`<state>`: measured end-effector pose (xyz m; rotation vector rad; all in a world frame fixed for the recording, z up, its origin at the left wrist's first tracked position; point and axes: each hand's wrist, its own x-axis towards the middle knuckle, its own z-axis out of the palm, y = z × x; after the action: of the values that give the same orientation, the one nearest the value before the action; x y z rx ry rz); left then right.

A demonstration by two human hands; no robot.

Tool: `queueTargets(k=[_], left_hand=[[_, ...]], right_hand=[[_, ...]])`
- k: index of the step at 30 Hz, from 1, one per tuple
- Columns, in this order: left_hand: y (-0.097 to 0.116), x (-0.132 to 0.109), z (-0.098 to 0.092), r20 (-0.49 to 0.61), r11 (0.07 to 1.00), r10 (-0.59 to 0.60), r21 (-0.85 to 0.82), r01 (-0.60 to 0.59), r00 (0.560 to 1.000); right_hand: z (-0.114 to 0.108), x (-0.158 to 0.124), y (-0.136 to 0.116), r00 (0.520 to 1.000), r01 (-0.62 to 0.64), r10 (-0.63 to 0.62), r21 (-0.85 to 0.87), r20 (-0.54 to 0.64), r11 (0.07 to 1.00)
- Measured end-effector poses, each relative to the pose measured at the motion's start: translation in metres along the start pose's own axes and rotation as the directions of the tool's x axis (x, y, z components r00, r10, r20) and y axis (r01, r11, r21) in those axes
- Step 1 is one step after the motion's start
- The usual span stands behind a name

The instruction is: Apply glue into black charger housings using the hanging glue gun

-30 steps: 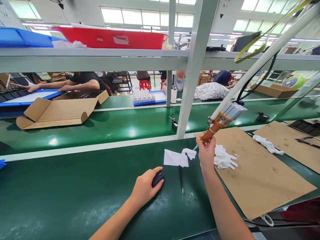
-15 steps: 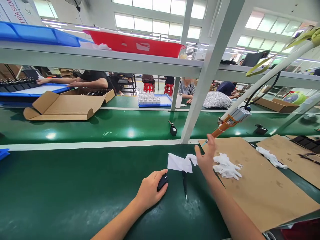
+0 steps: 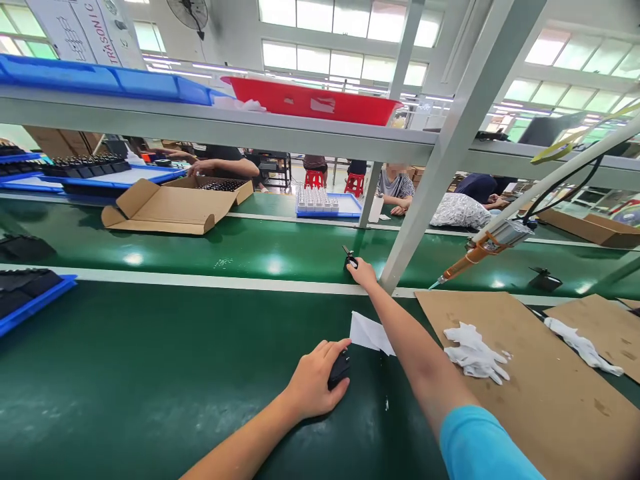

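Note:
My left hand [image 3: 319,379] curls around a small black boxy part [image 3: 339,371] resting on the green tabletop. Stretched out beyond the white divider strip, my right hand [image 3: 364,272] has its fingers at another small black part with an upright prong [image 3: 349,257] on the far green surface. Those fingers seem closed on it, though the palm side is hidden. A white paper sheet [image 3: 367,331] lies between my hands, partly covered by my right forearm. The slim black strip beside it is now mostly behind that arm.
A slanted grey post [image 3: 425,193] stands just right of my right hand. An orange dispenser [image 3: 467,259] hangs over brown cardboard [image 3: 540,373] with white gloves [image 3: 475,353]. A blue tray [image 3: 40,303] of black parts sits left. Co-workers sit across the line.
My right hand has left the area by the dispenser tip and reached forward and left to the far black part. My left hand stays on its part. The view has shifted left.

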<state>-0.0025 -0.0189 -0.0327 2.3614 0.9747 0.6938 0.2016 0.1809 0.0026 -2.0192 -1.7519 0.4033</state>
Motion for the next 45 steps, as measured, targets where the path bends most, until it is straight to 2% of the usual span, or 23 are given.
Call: queueTargets(k=[4, 10, 15, 17, 20, 22, 24, 26, 27, 31, 36, 40, 45], left_hand=[[0.002, -0.001, -0.007, 0.058, 0.996, -0.051, -0.063, 0.055, 0.997], [0.002, -0.002, -0.015, 0.253, 0.953, -0.056, -0.274, 0.127, 0.966], [0.003, -0.001, -0.005, 0.245, 0.910, -0.109, -0.364, 0.196, 0.963], [0.004, -0.002, 0.000, 0.228, 0.907, -0.132, -0.364, 0.210, 0.965], [0.005, -0.003, 0.007, 0.216, 0.899, -0.197, -0.349, 0.264, 0.956], [0.006, -0.005, 0.010, 0.199, 0.891, -0.232, -0.350, 0.290, 0.952], [0.008, -0.006, 0.012, 0.172, 0.887, -0.243, -0.358, 0.290, 0.955], [0.011, -0.006, 0.012, 0.131, 0.897, -0.225, -0.359, 0.258, 0.966], [0.013, -0.006, 0.012, 0.108, 0.906, -0.208, -0.353, 0.233, 0.972], [0.017, -0.007, 0.011, 0.032, 0.942, -0.131, -0.309, 0.134, 0.991], [0.014, -0.008, 0.014, 0.062, 0.955, -0.105, -0.272, 0.118, 0.993], [0.012, -0.007, 0.014, 0.154, 0.921, -0.157, -0.333, 0.201, 0.975], [0.012, -0.005, 0.012, 0.239, 0.890, -0.233, -0.340, 0.306, 0.943]], right_hand=[[-0.004, -0.027, -0.004, 0.988, 0.130, -0.129, 0.000, 0.090, 0.992], [-0.004, -0.102, 0.002, 0.943, 0.294, -0.285, -0.028, 0.170, 0.956], [0.005, -0.136, 0.003, 0.942, 0.318, -0.309, -0.049, 0.133, 0.947], [-0.001, -0.146, 0.004, 0.932, 0.349, -0.345, -0.022, 0.110, 0.937], [-0.021, -0.166, 0.010, 0.908, 0.413, -0.416, 0.046, 0.061, 0.909], [-0.035, -0.181, 0.017, 0.865, 0.483, -0.496, 0.143, 0.075, 0.864], [-0.041, -0.195, 0.024, 0.779, 0.572, -0.618, 0.287, 0.102, 0.768], [-0.038, -0.205, 0.030, 0.711, 0.623, -0.699, 0.391, 0.077, 0.677], [-0.034, -0.209, 0.032, 0.702, 0.635, -0.711, 0.414, 0.044, 0.652], [-0.014, -0.215, 0.037, 0.712, 0.661, -0.693, 0.441, -0.112, 0.607], [-0.005, -0.218, 0.041, 0.724, 0.669, -0.659, 0.442, -0.206, 0.597], [-0.005, -0.218, 0.044, 0.755, 0.612, -0.636, 0.516, -0.157, 0.600], [-0.004, -0.219, 0.044, 0.808, 0.509, -0.587, 0.557, -0.046, 0.657]])
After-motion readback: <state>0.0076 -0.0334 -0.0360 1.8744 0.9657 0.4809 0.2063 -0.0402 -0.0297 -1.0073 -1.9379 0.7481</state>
